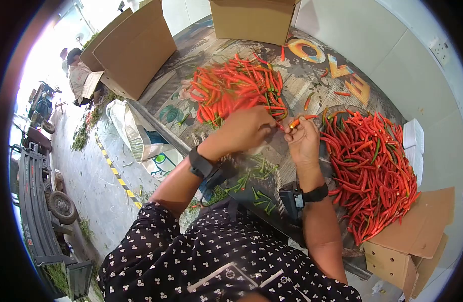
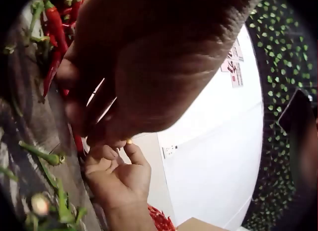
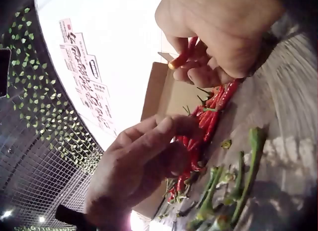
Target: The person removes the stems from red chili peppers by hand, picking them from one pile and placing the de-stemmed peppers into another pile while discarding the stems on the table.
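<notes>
My right hand [image 1: 304, 141] pinches a red-orange chili pepper [image 1: 303, 120]. Its pale, stemless end points toward my left hand in the head view. In the right wrist view, the same chili [image 3: 183, 56] sticks out between the bent fingers. Close beside it is my left hand [image 1: 246, 128], fingers loosely bent, a gap from the right hand in the right wrist view [image 3: 144, 159]. No item shows in its grasp. Behind the left hand lies a heap of chilies [image 1: 236, 85]; green stems [image 1: 261, 168] are scattered in front of both hands.
A bigger pile of red chilies [image 1: 372, 166] covers the table's right side, beside white trays [image 1: 413, 146]. Cardboard boxes stand at back left [image 1: 133, 50], back [image 1: 256, 20] and front right [image 1: 407, 241]. A white sack [image 1: 125, 131] hangs along the left edge.
</notes>
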{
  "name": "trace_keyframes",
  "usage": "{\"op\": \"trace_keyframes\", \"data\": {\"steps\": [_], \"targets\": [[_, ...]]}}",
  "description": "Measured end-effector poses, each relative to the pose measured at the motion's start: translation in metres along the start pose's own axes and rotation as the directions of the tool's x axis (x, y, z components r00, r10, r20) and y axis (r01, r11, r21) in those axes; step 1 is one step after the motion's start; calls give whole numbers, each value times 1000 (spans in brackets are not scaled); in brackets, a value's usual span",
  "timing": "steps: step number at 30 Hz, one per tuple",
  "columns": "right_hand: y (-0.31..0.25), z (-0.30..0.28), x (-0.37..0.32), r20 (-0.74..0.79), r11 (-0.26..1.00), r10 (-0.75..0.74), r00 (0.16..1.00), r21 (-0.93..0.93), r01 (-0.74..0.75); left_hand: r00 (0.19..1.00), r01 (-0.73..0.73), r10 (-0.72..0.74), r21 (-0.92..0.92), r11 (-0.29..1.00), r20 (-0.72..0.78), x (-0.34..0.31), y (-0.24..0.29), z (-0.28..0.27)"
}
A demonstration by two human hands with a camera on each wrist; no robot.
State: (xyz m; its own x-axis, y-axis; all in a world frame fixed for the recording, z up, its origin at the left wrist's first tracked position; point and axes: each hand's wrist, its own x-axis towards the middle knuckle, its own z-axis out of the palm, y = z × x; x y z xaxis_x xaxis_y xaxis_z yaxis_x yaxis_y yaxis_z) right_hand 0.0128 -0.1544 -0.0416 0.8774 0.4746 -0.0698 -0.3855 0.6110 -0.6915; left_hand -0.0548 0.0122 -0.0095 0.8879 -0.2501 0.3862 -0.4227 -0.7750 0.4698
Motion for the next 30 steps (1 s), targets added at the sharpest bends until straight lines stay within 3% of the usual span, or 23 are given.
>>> {"op": "trace_keyframes", "data": {"steps": [1, 2, 4, 8, 10, 13, 14, 16, 17, 19, 25, 27, 30], "targets": [[-1, -2, 1, 3, 1000, -4, 1000, -3, 4, 995, -17, 33, 166, 986, -97, 6, -1, 4], [0, -6, 3, 26, 1000, -11, 1000, -25, 11, 994, -19, 36, 168, 986, -99, 10, -3, 6], [0, -7, 3, 48, 999, -19, 999, -47, 21, 994, 65, -88, 324, 944, 57, 16, -4, 9], [3, -7, 3, 35, 997, -40, 999, -67, 43, 989, 76, -118, 365, 928, 95, 20, -12, 19], [4, -5, 2, 26, 995, -48, 998, -88, 50, 995, 11, 19, 310, 951, -95, 17, -11, 19], [4, 1, -1, 17, 994, -31, 999, -108, 33, 977, 128, -81, 242, 962, -197, 9, -8, 8], [4, 3, -2, 35, 991, -17, 999, -131, 22, 977, 129, -81, 242, 962, -197, 7, -5, 4], [4, 6, -3, 56, 988, 0, 998, -155, 9, 958, 280, -270, 101, 955, -97, 3, 6, -5], [4, 7, -3, 36, 981, 19, 999, -195, -12, 957, 282, -272, 101, 954, -99, 0, 10, -7], [6, 8, -2, 16, 971, 39, 999, -235, -35, 952, 264, -271, -68, 962, -140, -6, 16, -7], [7, 5, -2, 25, 981, 32, 999, -194, -26, 943, 241, -282, -222, 945, -177, -14, 20, -6], [6, 7, -3, -24, 952, 87, 996, -291, -90, 935, 251, -302, -250, 935, -188, -15, 24, -8], [6, 10, -3, -38, 949, 59, 998, -308, -67, 922, 271, -336, -295, 916, -195, -17, 25, -5]]}}
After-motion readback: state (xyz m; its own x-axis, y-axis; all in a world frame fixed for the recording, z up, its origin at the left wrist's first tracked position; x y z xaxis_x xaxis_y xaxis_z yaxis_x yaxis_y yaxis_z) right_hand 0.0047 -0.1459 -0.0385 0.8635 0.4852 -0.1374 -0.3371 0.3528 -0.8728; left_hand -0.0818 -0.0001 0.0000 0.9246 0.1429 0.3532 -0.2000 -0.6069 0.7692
